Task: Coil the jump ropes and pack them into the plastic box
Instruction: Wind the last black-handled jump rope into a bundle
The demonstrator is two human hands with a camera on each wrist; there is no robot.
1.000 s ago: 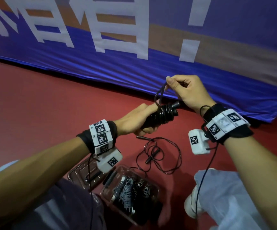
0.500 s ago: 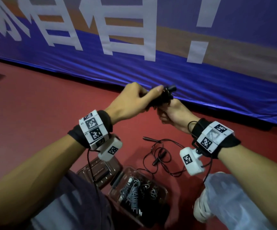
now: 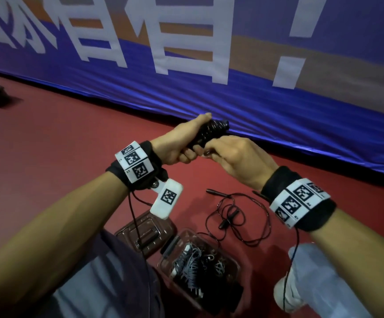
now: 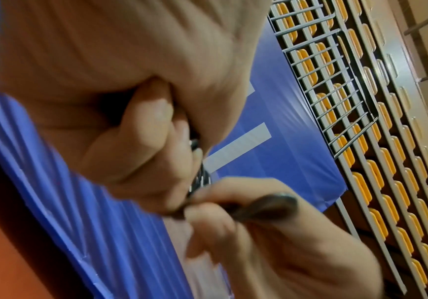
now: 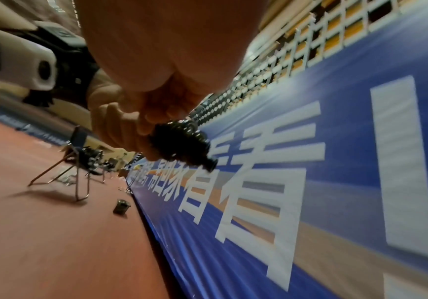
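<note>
**Both hands on a wound black jump rope, above the open box**

We see the left hand (image 3: 177, 143) curled around a black jump rope bundle (image 3: 211, 131), thumb along the top, cord wound tightly round the handles. Only the bundle's far end pokes out past the fingers; the rest sits inside the fist. The right hand (image 3: 237, 161) meets it from 4 o'clock, fingertips pinching at the bundle's near end. What exactly they pinch we cannot tell: the left wrist view is blurred there, showing only a dark smear between finger and thumb.

At 6 o'clock from the hands, a second black jump rope (image 3: 237, 216) lies loose on the red floor (image 3: 48, 157), one handle partly hidden behind the right wristband. Further toward 6 o'clock stands the clear plastic box (image 3: 234, 265), holding a coiled grey rope (image 3: 188, 265) and darker contents too dim to sort out. Its lid (image 3: 147, 235) lies touching it at 10 o'clock, partly covered by the left arm. A blue banner (image 3: 278, 125) runs along 12 o'clock, its lettering cut off.
</note>
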